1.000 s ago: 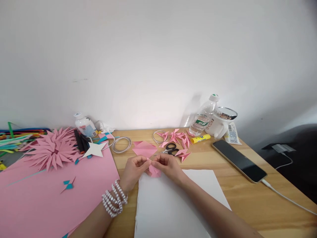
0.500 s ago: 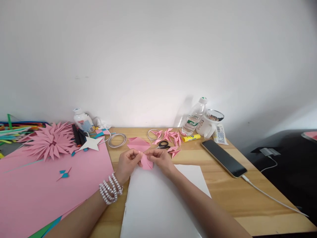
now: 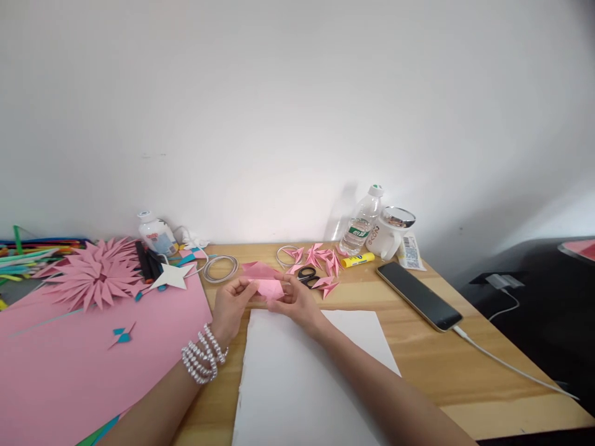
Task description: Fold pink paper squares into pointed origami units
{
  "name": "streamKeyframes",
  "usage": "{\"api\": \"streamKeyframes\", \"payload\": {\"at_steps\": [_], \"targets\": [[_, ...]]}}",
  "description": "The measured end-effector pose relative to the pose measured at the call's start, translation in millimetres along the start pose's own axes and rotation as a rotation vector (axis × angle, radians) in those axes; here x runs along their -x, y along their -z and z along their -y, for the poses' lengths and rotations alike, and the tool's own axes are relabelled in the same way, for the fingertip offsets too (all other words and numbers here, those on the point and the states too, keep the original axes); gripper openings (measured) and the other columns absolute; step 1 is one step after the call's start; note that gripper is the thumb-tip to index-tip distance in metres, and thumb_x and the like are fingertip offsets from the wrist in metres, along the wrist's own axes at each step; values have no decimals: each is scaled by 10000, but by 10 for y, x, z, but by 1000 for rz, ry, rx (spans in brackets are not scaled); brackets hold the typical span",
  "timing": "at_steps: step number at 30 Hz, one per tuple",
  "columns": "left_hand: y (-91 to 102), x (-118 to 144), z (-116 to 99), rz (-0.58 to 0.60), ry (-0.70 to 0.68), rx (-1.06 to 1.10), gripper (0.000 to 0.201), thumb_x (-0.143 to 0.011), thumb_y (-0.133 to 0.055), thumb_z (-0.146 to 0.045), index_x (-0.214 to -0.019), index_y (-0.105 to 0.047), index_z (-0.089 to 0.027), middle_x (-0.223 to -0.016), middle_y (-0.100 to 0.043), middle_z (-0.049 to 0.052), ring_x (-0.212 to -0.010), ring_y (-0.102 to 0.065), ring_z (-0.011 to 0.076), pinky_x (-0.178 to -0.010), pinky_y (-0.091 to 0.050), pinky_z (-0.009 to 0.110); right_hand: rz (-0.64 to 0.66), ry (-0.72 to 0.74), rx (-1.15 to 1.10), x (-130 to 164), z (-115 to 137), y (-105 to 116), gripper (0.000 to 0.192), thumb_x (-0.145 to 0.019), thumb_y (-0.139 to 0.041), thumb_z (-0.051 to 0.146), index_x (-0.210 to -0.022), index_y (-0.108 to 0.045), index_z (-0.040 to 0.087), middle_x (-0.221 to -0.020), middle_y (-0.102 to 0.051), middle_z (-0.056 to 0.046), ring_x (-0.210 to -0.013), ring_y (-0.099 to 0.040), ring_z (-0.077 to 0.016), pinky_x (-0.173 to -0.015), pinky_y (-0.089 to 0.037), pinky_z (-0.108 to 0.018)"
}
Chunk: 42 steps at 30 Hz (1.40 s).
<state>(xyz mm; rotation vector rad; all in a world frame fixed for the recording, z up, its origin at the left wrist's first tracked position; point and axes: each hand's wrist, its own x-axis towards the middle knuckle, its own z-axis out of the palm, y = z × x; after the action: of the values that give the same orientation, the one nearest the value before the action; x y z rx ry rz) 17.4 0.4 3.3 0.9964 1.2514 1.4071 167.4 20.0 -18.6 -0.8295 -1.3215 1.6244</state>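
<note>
A small piece of pink paper (image 3: 266, 288) is stretched between my two hands, just beyond the far edge of a white board (image 3: 307, 378). My left hand (image 3: 231, 305) pinches its left end between thumb and fingers. At the right end, my right hand (image 3: 300, 301) grips it with the thumb below and fingers behind. Another pink paper piece (image 3: 260, 269) lies on the table behind it, partly covered. Black-handled scissors (image 3: 307, 274) rest beyond my right hand, their blades hidden. Several folded pink pieces (image 3: 317, 255) lie around them.
A yellow glue stick (image 3: 357, 260), water bottle (image 3: 361, 223), white mug (image 3: 393, 232) and charging phone (image 3: 418, 296) stand or lie to the right. On the left are pink sheets (image 3: 93, 378), a spiky pink paper flower (image 3: 100, 275), a white paper star (image 3: 171, 276) and a coiled cable (image 3: 220, 269).
The pink paper, held upright and pinched close together before, is now turned sideways with its ends gripped. My hands have moved slightly apart.
</note>
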Motion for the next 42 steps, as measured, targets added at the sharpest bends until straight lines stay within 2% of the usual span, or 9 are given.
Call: {"api": "streamKeyframes", "payload": {"at_steps": [6,9,14,20,25,31,34,37,42], "targets": [[-58,54,-48,84,80,-27,205,-585,-708,-270,-639,-580,-118,-600,-646,22,-596,-628,162,-611,-527,298,-152,46,92,-26,-35,2,509,-589,-676,204,-1039,-439,166,-601,-558,49,-536,-551,-109,-529,-447,-238],[-55,55,-61,115,99,-88,190,-582,-712,-252,-644,-597,-114,-573,-645,24,-570,-612,148,-579,-517,273,-154,63,85,-35,-19,13,440,-616,-634,195,-1014,-448,166,-630,-593,29,-565,-572,-120,-549,-456,-247],[-26,40,-50,189,133,-63,270,-612,-694,-229,-853,-636,-122,-668,-669,32,-606,-619,141,-621,-509,268,-149,31,25,-43,4,43,376,-642,-612,220,-979,-455,164,-655,-615,10,-614,-610,-144,-602,-483,-279],[-60,62,-35,103,146,-9,168,-609,-689,-254,-688,-618,-123,-637,-653,19,-608,-613,136,-650,-512,282,-161,82,-91,-56,29,44,295,-661,-628,318,-858,-443,200,-664,-593,17,-636,-613,-146,-696,-497,-331],[-83,81,-17,221,120,-77,160,-640,-667,-257,-700,-597,-127,-693,-653,30,-680,-616,153,-684,-504,294,-147,156,54,-54,1,45,202,-655,-650,312,-740,-541,165,-702,-565,-13,-648,-557,-128,-659,-466,-276],[-21,21,-2,117,-46,-161,277,-615,-679,-260,-835,-545,-157,-675,-608,-2,-636,-589,136,-579,-482,243,-133,189,190,-39,-27,42,166,-670,-633,317,-736,-582,174,-685,-549,-6,-631,-519,-123,-606,-439,-252],[-3,13,4,136,-90,-172,212,-627,-667,-263,-766,-543,-162,-657,-574,-18,-594,-560,113,-541,-467,218,-120,182,174,-28,-13,22,175,-665,-640,326,-734,-591,173,-677,-560,-9,-622,-521,-123,-596,-440,-251],[-8,26,2,157,-101,-216,153,-643,-654,-278,-694,-578,-155,-650,-587,-5,-571,-547,109,-524,-456,214,-135,160,154,-23,7,16,187,-639,-667,327,-723,-606,171,-682,-577,-17,-622,-529,-129,-593,-444,-258],[-16,37,0,89,-71,-224,186,-594,-695,-275,-730,-663,-153,-721,-668,39,-656,-600,160,-595,-497,263,-192,145,158,-18,7,35,187,-613,-688,303,-741,-644,175,-705,-611,-27,-637,-553,-146,-608,-455,-280]]}}
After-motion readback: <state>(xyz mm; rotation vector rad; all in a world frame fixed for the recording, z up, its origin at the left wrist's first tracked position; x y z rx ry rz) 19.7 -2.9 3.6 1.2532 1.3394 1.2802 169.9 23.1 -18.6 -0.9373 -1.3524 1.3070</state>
